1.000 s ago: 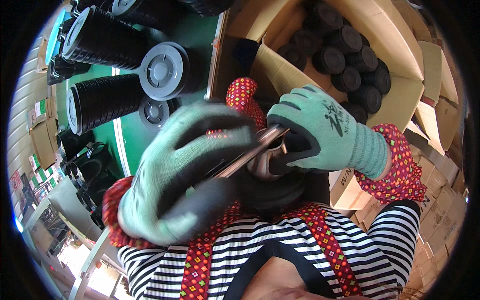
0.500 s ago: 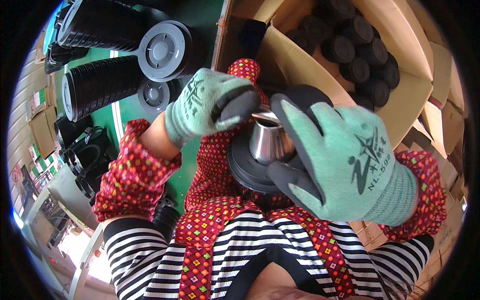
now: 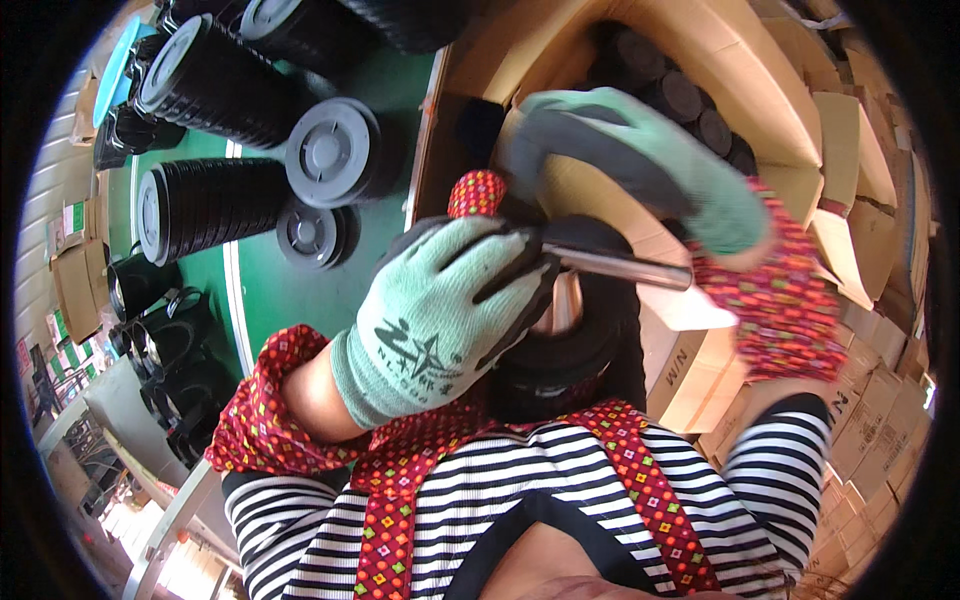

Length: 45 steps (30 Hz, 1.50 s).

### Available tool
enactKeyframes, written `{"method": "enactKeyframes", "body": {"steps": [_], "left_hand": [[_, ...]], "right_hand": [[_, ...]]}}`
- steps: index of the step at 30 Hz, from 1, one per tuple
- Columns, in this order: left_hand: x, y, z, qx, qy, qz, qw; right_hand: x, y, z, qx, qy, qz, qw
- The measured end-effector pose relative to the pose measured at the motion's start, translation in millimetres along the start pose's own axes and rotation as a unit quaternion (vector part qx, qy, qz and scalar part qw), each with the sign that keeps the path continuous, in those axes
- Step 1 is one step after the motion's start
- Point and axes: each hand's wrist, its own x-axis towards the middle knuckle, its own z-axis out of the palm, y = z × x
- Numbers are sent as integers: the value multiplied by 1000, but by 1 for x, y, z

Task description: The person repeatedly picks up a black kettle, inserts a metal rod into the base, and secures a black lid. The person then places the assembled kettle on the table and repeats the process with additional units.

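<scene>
My left hand (image 3: 450,310), in a green knit glove with dark coating, is closed over a shiny metal piece. A narrow metal bar (image 3: 630,266) juts rightward from beside its fingertips. Just below the bar shows a shiny metal cone (image 3: 566,303), partly hidden by the hand. A thick black round piece (image 3: 555,362) lies under the cone, close in front of my body. My right hand (image 3: 630,140), gloved alike, is raised over the near side of an open carton. It is bent in a curve and smeared by motion; nothing shows clearly in it.
The open carton (image 3: 735,50) at the far right holds several black round pieces (image 3: 680,97). On the green table (image 3: 260,312) at left lie stacks of black ribbed parts (image 3: 215,205) and grey-faced discs (image 3: 330,150). More cartons (image 3: 860,420) stand at right.
My right hand has left the metal cone and swung up and away toward the carton. My left hand has moved right and down over the cone, and the metal bar now points right.
</scene>
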Motion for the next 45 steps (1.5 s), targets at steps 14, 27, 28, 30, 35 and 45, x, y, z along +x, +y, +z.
{"method": "enactKeyframes", "body": {"steps": [14, 27, 28, 30, 35, 45], "left_hand": [[87, 47, 32, -36, -160, 6, 986], [47, 16, 29, -339, -15, 157, 927], [39, 9, 30, -396, 5, 159, 905], [20, -7, 30, -492, 44, 162, 854], [-12, -41, 31, -629, 62, 222, 742], [-30, 22, -35, -223, 74, -268, 934]], "right_hand": [[34, 50, 94, 70, 157, -199, 965], [25, 40, 93, 114, 81, -321, 937], [20, 40, 84, 61, 71, -291, 952], [9, 31, 73, -16, 90, -216, 972], [0, -24, 44, -156, -43, 20, 987], [2, -4, 76, -304, 216, -97, 923]]}}
